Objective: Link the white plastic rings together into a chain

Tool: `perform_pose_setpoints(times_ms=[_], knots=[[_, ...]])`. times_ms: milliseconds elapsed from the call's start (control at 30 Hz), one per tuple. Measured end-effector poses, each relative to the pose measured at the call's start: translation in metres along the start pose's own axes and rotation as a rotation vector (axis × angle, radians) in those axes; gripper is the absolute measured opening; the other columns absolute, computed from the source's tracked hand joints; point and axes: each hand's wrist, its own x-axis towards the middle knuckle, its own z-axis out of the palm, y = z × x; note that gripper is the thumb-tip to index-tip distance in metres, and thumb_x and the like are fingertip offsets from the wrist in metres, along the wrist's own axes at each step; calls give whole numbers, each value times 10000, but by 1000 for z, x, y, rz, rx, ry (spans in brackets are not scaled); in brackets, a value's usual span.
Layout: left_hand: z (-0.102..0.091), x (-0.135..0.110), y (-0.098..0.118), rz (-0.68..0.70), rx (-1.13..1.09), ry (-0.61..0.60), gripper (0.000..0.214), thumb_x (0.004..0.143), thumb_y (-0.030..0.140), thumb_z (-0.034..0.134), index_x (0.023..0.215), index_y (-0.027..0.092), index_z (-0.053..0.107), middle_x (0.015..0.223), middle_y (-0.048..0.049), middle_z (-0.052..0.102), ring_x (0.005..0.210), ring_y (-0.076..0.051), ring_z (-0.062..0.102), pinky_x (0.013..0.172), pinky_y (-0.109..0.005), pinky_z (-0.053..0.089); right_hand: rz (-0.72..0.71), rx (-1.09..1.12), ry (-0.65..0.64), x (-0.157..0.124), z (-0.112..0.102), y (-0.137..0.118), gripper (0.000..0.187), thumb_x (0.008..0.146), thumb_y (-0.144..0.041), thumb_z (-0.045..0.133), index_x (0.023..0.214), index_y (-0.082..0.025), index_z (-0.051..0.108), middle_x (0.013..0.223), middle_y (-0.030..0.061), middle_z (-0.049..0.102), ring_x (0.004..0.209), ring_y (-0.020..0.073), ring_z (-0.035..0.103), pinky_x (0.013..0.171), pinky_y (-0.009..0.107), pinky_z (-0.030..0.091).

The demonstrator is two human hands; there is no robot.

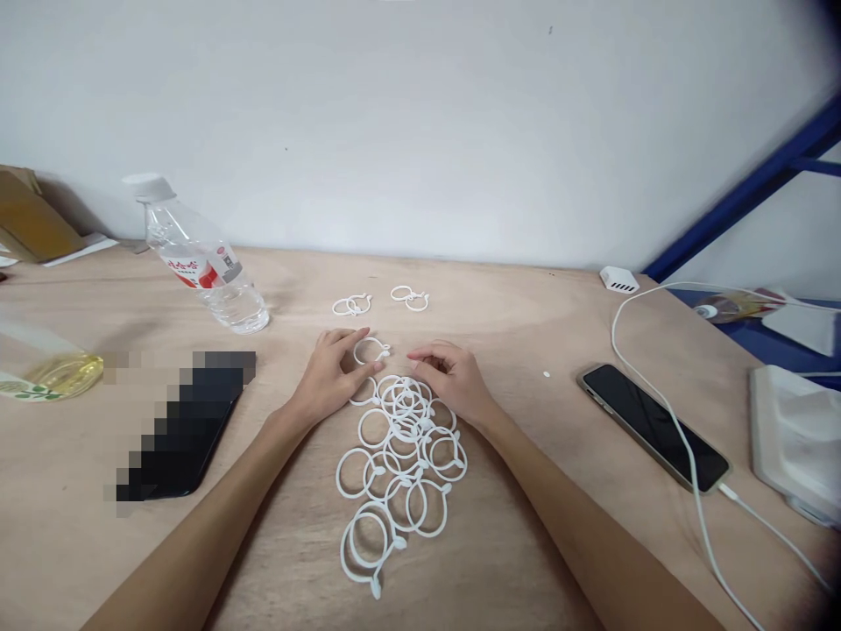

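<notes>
My left hand [335, 368] has its thumb and index finger around a white plastic ring [385, 353] with a small clasp end, gripping it from the left. To its right, the fingers of my right hand [450, 372] are curled together in a pinch; whatever is between them, if anything, is too small to make out. Below both hands lies a loose heap of similar white rings [407, 431], many overlapping. Further back, two linked rings [352, 305] lie to the left and another linked pair [410, 298] to the right.
A water bottle [203, 258] stands left, beside a pixelated black object [197, 438] and a container of yellow liquid [66, 375]. At right are a phone [657, 425] on a white cable [689, 456], a white charger [619, 280] and a small white piece [547, 374].
</notes>
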Motion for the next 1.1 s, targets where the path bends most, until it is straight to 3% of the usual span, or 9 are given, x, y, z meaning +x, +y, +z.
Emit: perform_pose_setpoints(times_ms=[133,367,500,700,867,967,1033,1100], knots=[[-1,-3,8,116,-20,-19,448,801,470,621,1158,199,620,1064,-85,598,1037,-243,527,949,-392,424,-19,8,-50,0,1,-4,233,759,-252,658,966,-176,733,828,49,697,657,130,579,606,266,465],[3,-7,18,229,-38,-71,385,850,434,575,1145,189,609,1047,-93,560,1016,-236,516,912,-377,448,-59,27,-129,-1,2,-6,256,805,-293,644,1033,-213,726,936,49,724,768,151,630,669,276,490],[6,-9,22,222,-52,-94,369,845,418,586,1140,199,617,1046,-92,567,1019,-239,517,910,-383,455,-74,-13,-127,-2,2,-5,179,807,-285,639,934,-233,755,891,41,744,779,169,651,690,287,491],[7,-9,24,191,-88,-122,343,825,438,599,1072,203,649,1039,-90,607,1004,-240,547,876,-377,477,-39,-52,-118,-4,1,-6,169,810,-293,622,729,-201,739,688,7,715,621,142,615,579,251,450],[4,-5,24,128,-133,-143,364,818,454,597,1087,215,655,1064,-84,643,1030,-241,564,919,-382,457,-17,-15,-113,-3,1,-4,183,811,-325,609,794,-196,738,706,9,713,604,133,587,551,245,435],[0,4,9,42,-56,-43,383,895,441,458,1143,202,626,1129,-93,635,1084,-249,538,978,-419,412,-38,-1,-96,-1,0,-4,147,790,-271,618,826,-199,741,748,22,717,615,134,582,576,257,450],[-2,15,-7,-28,92,114,384,898,403,435,1171,190,603,1179,-110,609,1140,-276,493,1020,-457,365,-100,-1,-122,0,-1,-6,128,769,-197,619,798,-207,744,804,35,725,731,158,622,689,286,483],[-3,27,-24,-90,265,147,417,865,342,464,1244,191,550,1273,-139,543,1196,-328,436,1020,-514,337,-158,1,-143,0,-2,-7,149,753,-143,619,776,-219,745,866,45,732,867,182,638,827,327,478]])
